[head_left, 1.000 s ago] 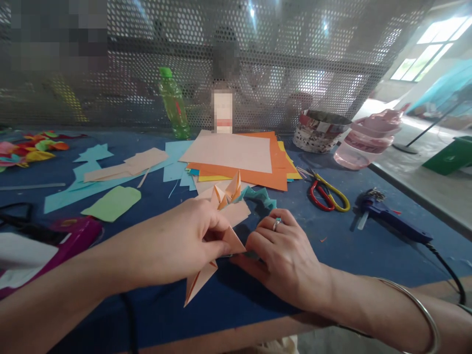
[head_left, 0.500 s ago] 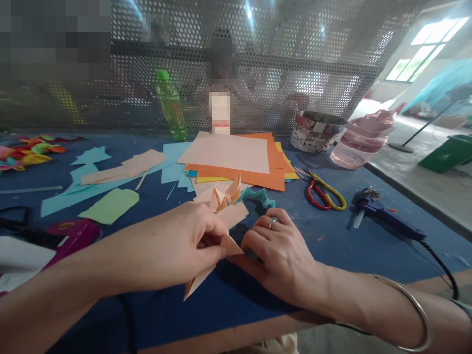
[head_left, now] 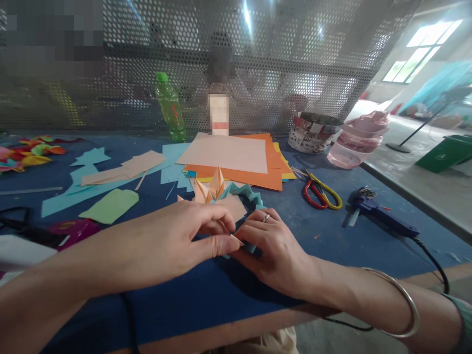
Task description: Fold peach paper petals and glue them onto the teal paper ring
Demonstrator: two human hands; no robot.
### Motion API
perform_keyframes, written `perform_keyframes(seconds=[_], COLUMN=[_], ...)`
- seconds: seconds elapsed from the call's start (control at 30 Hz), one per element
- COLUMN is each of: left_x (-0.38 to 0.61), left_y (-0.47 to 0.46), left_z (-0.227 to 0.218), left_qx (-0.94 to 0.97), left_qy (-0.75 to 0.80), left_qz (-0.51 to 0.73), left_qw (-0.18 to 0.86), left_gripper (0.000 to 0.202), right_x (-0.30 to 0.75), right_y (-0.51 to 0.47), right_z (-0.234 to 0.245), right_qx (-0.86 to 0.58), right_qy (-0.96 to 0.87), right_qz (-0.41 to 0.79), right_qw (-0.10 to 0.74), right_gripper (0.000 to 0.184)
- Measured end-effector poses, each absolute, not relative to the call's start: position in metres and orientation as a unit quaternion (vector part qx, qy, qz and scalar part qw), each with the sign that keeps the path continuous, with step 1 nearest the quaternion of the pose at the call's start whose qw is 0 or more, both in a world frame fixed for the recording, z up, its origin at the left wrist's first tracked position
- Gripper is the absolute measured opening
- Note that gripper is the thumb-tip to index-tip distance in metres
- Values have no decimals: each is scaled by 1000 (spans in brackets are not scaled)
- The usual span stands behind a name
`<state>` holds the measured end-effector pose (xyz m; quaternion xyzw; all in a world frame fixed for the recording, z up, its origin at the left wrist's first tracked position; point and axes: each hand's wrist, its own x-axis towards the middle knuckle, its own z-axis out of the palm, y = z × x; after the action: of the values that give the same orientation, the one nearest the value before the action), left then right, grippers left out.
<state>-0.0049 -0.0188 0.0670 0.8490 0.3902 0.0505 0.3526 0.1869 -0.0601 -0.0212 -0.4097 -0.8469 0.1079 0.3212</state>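
Two fingers of my left hand [head_left: 177,246] pinch flimsy peach paper [head_left: 235,239]; my right hand [head_left: 275,248] presses pleated teal paper [head_left: 245,192]; hold at creases

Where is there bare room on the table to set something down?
The blue table is bare between the right hand and the glue gun, below the scissors. A strip also runs along the front edge, in front of the left hand. It is crowded around the paper stack and the scraps far left.
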Motion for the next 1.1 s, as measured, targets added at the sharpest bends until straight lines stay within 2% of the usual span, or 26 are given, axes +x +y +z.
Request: perform_keyframes(seconds=[0.1,0.2,0.33,0.5,0.7,1.1], left_x=[-8,-13,-18,-22,-18,-12], left_y=[-19,-19,-19,-19,-23,-28], left_z=[71,74,75,67,50,45], left_qx=[822,819,844,853,871,867], left_qy=[411,454,450,438,413,397], left_qz=[83,121,126,90,120,160], left_qw=[385,329,262,268,238,255], left_gripper=[28,36,38,50,29,23], right_x=[187,188,189,188,187,188], right_y=[-57,-53,-51,-49,-49,-51], right_z=[-22,-20,-17,-15,-18,-15], right_qx=[-426,-440,-453,-465,-449,-436], right_qy=[-833,-823,-822,-825,-832,-845], right_qz=[138,164,164,138,120,122], right_qw=[326,319,305,292,302,285], right_gripper=[13,8,11,14,13,13])
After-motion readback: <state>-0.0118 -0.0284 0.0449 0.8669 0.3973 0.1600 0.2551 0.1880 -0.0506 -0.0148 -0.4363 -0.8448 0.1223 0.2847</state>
